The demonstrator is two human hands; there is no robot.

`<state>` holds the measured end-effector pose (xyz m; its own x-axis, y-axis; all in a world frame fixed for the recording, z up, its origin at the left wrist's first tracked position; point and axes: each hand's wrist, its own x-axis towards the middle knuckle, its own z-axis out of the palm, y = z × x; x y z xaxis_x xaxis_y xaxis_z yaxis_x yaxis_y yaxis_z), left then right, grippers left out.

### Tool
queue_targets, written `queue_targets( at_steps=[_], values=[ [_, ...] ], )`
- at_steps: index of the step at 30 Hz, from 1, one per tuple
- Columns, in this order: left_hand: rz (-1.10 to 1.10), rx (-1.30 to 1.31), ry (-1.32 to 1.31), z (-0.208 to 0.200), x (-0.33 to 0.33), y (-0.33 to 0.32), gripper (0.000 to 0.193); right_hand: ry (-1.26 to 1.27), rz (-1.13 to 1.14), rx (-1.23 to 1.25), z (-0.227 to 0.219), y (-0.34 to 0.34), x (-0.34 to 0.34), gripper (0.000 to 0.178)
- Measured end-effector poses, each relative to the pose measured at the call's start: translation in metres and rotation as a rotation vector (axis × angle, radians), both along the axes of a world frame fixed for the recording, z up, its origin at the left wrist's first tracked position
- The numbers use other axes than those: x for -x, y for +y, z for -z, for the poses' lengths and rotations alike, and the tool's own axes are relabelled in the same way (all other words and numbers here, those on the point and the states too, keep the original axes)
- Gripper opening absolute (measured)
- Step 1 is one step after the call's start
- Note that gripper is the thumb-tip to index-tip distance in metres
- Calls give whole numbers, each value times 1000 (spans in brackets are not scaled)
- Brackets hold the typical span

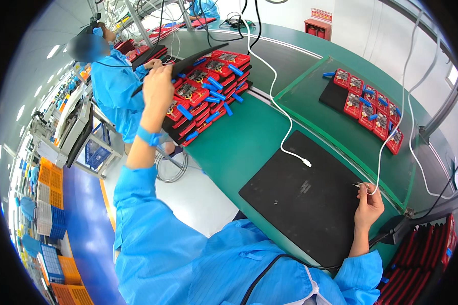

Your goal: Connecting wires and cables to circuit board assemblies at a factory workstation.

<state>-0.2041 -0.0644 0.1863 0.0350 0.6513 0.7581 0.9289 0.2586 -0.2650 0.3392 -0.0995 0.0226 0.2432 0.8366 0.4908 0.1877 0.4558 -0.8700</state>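
My left hand [158, 89] is raised at the upper left and grips the edge of a thin black sheet [201, 57]. The sheet is tilted over a stack of red trays [191, 91] that carry small circuit boards and blue tabs. On the right, my right hand [368, 207] is closed around thin metal tweezers [359, 185], their tips pointing left. It is above the right edge of a black mat [305, 193]. A white cable [380, 168] runs down to the right hand; whether the fingers hold it too, I cannot tell.
Another white cable [290, 134] ends in a plug over the mat. Beyond a green-edged divider [341, 140], more red trays [367, 109] lie on a black sheet. A co-worker in blue [114, 86] stands at the far left. Red-and-black stacked trays [420, 259] fill the lower right.
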Motion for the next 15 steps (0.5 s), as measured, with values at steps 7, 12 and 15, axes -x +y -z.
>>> queue_targets(
  at_steps=[7,12,15],
  values=[
    [265,51,-177,-105,-112,-121,42,10,54,7,2,1,-1,5],
    [524,415,-17,-199,-197,-181,36,12,94,-31,-1,4,-7,5],
    [591,754,362,-243,-230,-136,33,-8,154,-23,0,6,-15,6]
  ],
)
